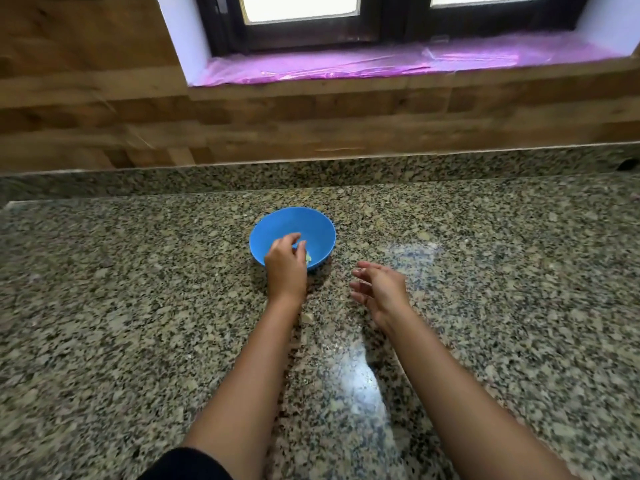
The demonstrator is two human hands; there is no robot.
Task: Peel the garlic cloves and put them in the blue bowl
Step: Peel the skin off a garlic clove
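Blue bowl (pixel 292 225): smooth plastic, matt sheen. Countertop (pixel 138 289): speckled granite, polished, glossy glare at 5 o'clock from bowl. Backsplash (pixel 311 123): wood-look, matt. Windowsill cover (pixel 381 65) at 12 o'clock: shiny pink plastic film, wrinkled.

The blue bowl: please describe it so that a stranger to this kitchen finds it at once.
Below the window lies a speckled granite counter. Near its middle stands the blue bowl, with the left hand over its near rim. It is the only vessel and the only blue thing.

home kitchen | granite counter (pixel 138 306) | wood-look wall tiles (pixel 104 109) | window (pixel 381 19)
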